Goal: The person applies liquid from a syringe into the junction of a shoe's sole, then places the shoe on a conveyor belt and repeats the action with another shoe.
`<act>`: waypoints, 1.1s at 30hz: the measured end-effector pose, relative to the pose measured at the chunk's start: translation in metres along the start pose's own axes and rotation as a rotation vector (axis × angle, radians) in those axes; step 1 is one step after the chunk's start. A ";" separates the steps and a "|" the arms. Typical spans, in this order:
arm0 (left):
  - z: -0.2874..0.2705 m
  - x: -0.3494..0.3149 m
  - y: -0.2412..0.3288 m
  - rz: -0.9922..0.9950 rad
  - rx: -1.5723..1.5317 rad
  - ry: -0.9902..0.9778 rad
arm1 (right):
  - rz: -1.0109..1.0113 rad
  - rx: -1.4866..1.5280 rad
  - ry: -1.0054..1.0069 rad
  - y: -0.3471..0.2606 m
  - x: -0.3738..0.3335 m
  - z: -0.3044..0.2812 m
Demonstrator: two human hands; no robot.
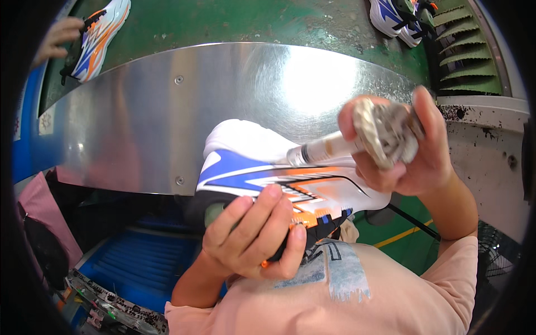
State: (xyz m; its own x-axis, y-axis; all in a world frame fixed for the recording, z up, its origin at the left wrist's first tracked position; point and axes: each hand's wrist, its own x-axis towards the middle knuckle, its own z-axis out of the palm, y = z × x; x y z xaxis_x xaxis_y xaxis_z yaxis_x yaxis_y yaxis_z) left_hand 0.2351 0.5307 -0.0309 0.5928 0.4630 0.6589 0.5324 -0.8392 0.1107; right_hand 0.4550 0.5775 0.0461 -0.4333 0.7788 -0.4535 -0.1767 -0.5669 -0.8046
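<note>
Your left hand, low in the middle of the frame, is clamped on a white, blue and orange shoe, fingers bent along its side. That shoe fills the centre of the frame, tilted so its white sole faces the top and its black collar sits at the left. Your right hand, right of centre, is closed around a clear syringe and a crumpled grey cloth, both somewhat blurred. The syringe slants leftward, its tip at the line between sole and upper; you cannot tell whether it touches. Behind the shoe a shiny metal plate curves across the frame, with a green belt above it. Another person's hand is beside a similar shoe at upper left, and more shoes stand at upper right
</note>
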 end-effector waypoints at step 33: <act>-0.032 -0.036 -0.098 0.032 0.166 -0.122 | -0.437 0.507 0.186 0.121 -0.036 0.019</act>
State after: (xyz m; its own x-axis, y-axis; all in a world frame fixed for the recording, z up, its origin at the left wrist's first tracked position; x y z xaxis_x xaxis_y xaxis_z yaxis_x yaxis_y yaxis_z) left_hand 0.1427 0.5871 -0.0417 0.6740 0.4768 0.5642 0.5989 -0.7998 -0.0397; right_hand 0.4329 0.4754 -0.0277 -0.0774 0.9716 -0.2235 -0.7115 -0.2108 -0.6703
